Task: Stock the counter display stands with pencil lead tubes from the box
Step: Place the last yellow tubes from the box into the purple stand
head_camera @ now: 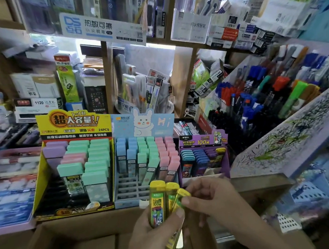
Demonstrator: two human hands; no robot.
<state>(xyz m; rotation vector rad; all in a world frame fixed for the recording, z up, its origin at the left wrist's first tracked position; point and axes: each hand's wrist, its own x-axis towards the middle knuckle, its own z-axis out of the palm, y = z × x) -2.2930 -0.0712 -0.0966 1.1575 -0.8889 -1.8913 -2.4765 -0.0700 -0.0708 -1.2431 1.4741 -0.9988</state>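
While my left hand [154, 236] grips a bundle of yellow lead tubes [157, 202] upright above the far right edge of the open cardboard box [71, 245], my right hand [213, 196] pinches the cap of the rightmost tube [182, 197] between thumb and fingers. Behind the box, side by side, stand the yellow stand [41, 181], blue stand [125, 193] and purple stand [201, 140].

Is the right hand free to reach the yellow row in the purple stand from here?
Probably yes. The right hand is in front of the purple stand, whose top is open, and nothing lies between it and the yellow row. It pinches a yellow tube from the bunch the left hand grips.
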